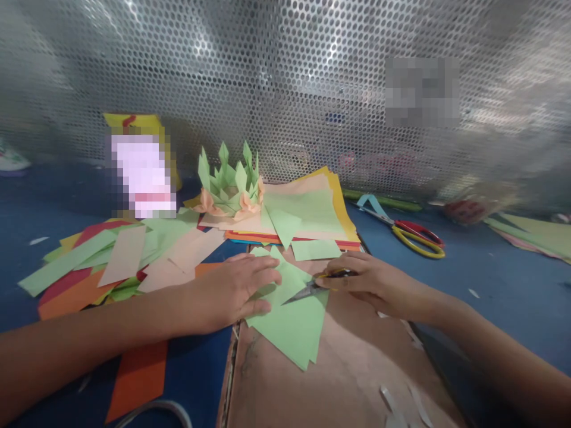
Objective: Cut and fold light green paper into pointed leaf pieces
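My left hand [234,288] lies flat with fingers spread on a folded light green paper [292,324], pressing it onto a brown cardboard board [339,380]. My right hand [372,279] is closed round a small cutter with a yellow and black handle [334,274]; its metal blade [303,292] rests on the green paper, close to my left fingertips. The paper is folded into a downward-pointing triangle.
A green and peach folded paper crown [229,184] sits on a stack of coloured sheets [312,208] behind. Loose paper strips [120,255] lie at the left. Red and yellow scissors [417,236] rest on the blue table [499,279] at the right. A perforated metal screen [285,77] closes the back.
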Available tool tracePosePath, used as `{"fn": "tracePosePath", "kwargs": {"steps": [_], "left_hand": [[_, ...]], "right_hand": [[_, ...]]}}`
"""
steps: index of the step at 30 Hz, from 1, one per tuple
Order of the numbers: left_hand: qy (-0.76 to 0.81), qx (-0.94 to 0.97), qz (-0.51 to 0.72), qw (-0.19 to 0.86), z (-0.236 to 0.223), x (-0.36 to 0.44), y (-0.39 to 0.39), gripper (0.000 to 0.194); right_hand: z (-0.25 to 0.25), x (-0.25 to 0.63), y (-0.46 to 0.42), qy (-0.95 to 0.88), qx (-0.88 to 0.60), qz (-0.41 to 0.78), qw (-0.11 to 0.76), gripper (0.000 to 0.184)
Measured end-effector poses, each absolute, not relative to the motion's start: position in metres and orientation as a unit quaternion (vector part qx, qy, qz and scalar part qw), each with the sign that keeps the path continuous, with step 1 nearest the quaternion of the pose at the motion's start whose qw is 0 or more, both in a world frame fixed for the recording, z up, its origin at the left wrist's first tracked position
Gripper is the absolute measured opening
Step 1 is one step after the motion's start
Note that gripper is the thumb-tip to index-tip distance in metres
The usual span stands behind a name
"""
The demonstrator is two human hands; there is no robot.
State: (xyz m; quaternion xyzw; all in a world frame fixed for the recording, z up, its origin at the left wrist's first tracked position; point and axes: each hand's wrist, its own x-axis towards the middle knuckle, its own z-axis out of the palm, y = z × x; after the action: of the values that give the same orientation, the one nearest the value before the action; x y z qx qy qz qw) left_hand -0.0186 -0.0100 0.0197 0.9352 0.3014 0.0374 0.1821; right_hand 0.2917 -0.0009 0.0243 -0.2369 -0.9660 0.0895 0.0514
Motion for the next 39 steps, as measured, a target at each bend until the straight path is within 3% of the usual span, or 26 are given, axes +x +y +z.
{"fn": "tracePosePath", "kwargs": {"steps": [8,21,27,39], "left_hand": [[0.255,0.943,-0.056,0.205,0.035,-0.034,-0.002,0.056],[0.264,0.941,-0.062,0.203,0.036,-0.035,-0.004,0.056],[0.273,0.935,-0.068,0.215,0.038,-0.033,-0.002,0.047],[0.272,0.935,-0.086,0.21,0.041,-0.034,-0.001,0.059]], "right_hand": [[0.021,0.276,-0.012,-0.967,-0.252,0.034,0.032,0.055],[0.028,0.274,-0.013,-0.969,-0.242,0.041,-0.001,0.053],[0.026,0.268,-0.017,-0.971,-0.235,0.035,0.017,0.055],[0.029,0.265,-0.021,-0.971,-0.236,0.025,0.007,0.056]]}}
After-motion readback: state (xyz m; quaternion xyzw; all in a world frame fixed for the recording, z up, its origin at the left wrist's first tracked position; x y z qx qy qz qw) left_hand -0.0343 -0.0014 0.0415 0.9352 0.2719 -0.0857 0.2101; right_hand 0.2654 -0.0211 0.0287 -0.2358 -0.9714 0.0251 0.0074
